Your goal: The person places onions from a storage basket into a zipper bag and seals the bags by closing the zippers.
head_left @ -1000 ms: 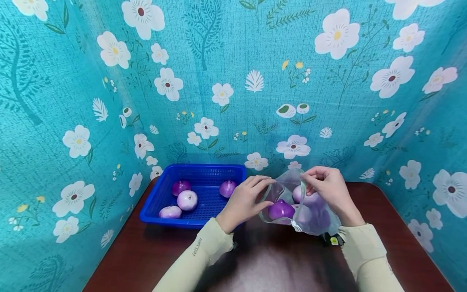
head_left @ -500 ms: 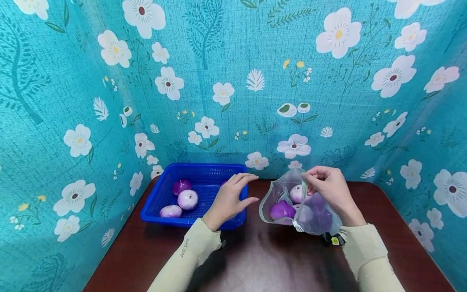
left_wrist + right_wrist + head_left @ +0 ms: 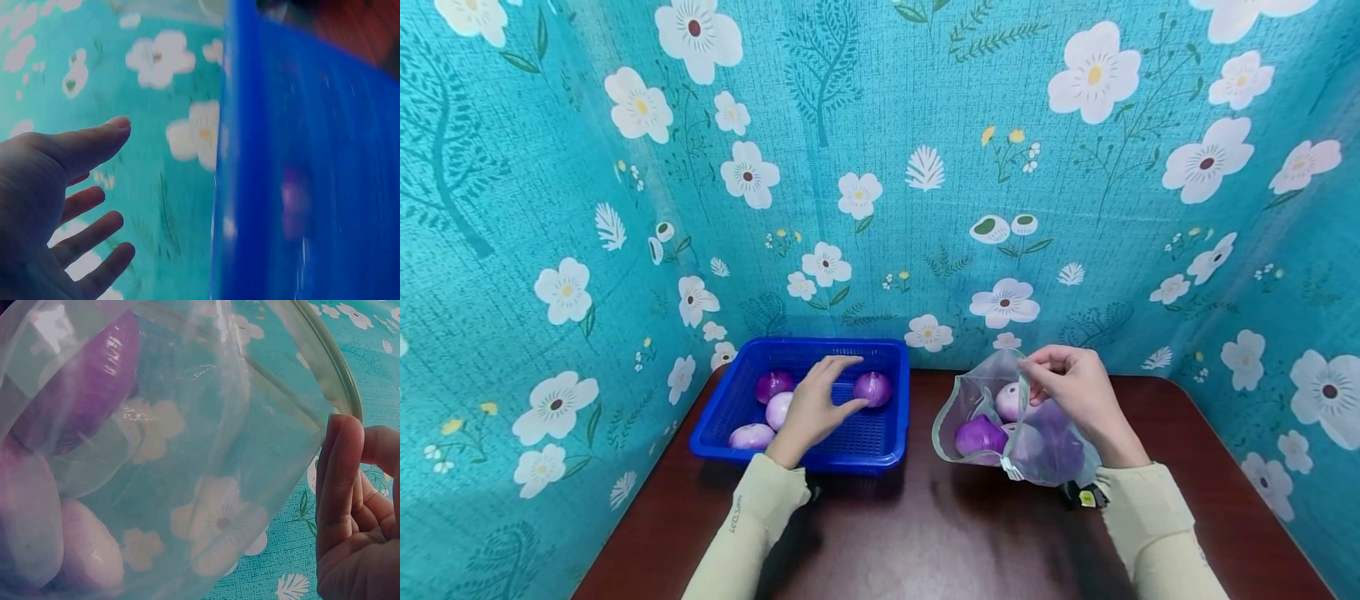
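My left hand [image 3: 811,410] hovers over the blue plastic basket [image 3: 831,342], fingers and thumb spread with nothing between them. Purple onions lie in the basket: one [image 3: 872,389] by itself at the right, in front of my fingertips, and a dark one [image 3: 772,383] with two paler ones at the left, partly behind my hand. Over the table's right side, my right hand [image 3: 1078,392] pinches the top edge of a clear drawstring bag [image 3: 1060,454] between thumb and fingers. Several onions fill its bottom, among them a bright purple one [image 3: 980,435]. The bag's mouth gapes toward the left.
A dark red-brown table [image 3: 940,533] carries the basket and bag. Teal flowered cloth [image 3: 880,283] hangs behind the table and along both sides. A small black item with a yellow-green label [image 3: 1087,497] shows beside the right sleeve.
My left hand has left the bag's mouth and moved left, coming over the basket with its fingers spread. My right hand stays at the bag's edge.
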A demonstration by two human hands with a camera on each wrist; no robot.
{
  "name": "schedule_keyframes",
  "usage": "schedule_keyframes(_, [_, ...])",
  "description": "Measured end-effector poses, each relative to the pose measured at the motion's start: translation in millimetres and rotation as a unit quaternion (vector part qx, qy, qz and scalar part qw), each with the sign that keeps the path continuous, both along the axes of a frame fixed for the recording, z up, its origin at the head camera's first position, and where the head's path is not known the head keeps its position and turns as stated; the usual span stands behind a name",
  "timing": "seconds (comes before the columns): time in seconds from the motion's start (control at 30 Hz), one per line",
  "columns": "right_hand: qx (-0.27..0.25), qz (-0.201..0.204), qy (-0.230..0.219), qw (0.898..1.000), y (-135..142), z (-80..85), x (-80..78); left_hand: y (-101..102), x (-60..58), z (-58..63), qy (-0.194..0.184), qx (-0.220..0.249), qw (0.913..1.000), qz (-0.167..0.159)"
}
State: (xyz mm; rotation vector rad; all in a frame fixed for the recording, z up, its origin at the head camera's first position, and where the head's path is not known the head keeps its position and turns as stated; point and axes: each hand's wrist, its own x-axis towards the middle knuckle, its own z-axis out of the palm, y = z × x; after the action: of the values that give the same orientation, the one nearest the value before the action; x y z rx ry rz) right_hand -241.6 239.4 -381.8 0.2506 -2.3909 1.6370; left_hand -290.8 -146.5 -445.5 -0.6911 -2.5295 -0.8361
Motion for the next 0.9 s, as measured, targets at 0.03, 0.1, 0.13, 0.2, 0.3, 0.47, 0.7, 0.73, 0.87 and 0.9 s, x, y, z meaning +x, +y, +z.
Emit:
schedule_keyframes(0.03, [0.0,0.0,-0.001,1.0,0,-0.1,0.0,-7,-1.5,-1.6,-0.005,-0.004,0.9999,0.012])
schedule_keyframes(0.1, [0.002,0.0,-0.001,1.0,0,-0.1,0.1,-21,-5.0,-5.1,-0.015,-0.014,0.9991,0.036])
schedule_keyframes(0.13, [0.002,-0.001,-0.001,1.0,1,-0.1,0.3,-28,-6.6,-6.7,-0.022,-0.02,0.9984,0.047])
schedule_keyframes(0.2, [0.004,-0.002,-0.002,1.0,1,-0.1,0.5,-42,-9.3,-9.9,-0.04,-0.029,0.9965,0.068])
schedule_keyframes(0.3, [0.002,-0.003,-0.004,1.0,2,-0.2,0.3,-62,-12.3,-14.6,-0.069,-0.035,0.993,0.089])
schedule_keyframes(0.47, [0.002,0.0,-0.002,1.0,1,-1.2,-0.8,-86,-14.3,-22.2,-0.105,-0.035,0.988,0.108])
schedule_keyframes(0.7, [0.007,-0.002,0.006,1.0,2,-1.1,-0.5,-102,-16.7,-31.8,-0.16,-0.053,0.9778,0.125])
schedule_keyframes(0.73, [0.006,-0.001,0.005,1.0,2,-1.1,-0.6,-103,-16.8,-33.1,-0.168,-0.054,0.9763,0.125])
schedule_keyframes(0.87, [0.006,-0.002,0.003,1.0,3,-1.9,-0.9,-105,-18.0,-38.4,-0.189,-0.062,0.9715,0.128])
schedule_keyframes(0.9, [0.006,-0.003,0.003,1.0,3,-2.2,-1.0,-106,-18.6,-39.6,-0.19,-0.067,0.9709,0.129])
